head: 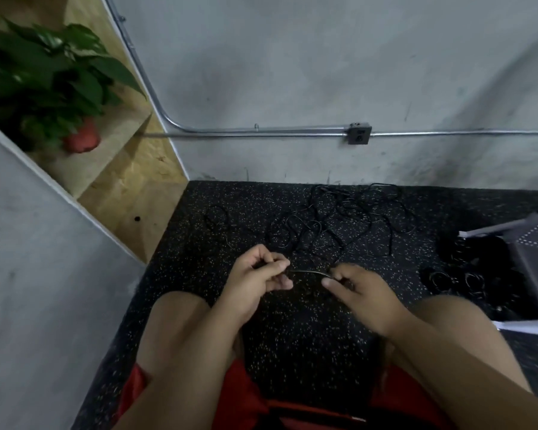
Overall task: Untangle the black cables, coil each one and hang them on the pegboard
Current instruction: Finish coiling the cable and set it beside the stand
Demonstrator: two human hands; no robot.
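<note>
Untangling step. Left hand and right hand each pinch one cable strand stretched between them, fingers curled on it. The cable tangle lies on the floor just beyond. Next, probably: draw the strand free, then coil.

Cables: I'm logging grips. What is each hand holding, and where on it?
One black cable: left hand and right hand each pinch it, a short stretch between them.

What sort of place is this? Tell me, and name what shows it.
Likely an indoor workshop or utility corner: speckled black rubber floor, bare concrete wall, and exposed metal conduit running to a surface-mounted outlet box.
</note>
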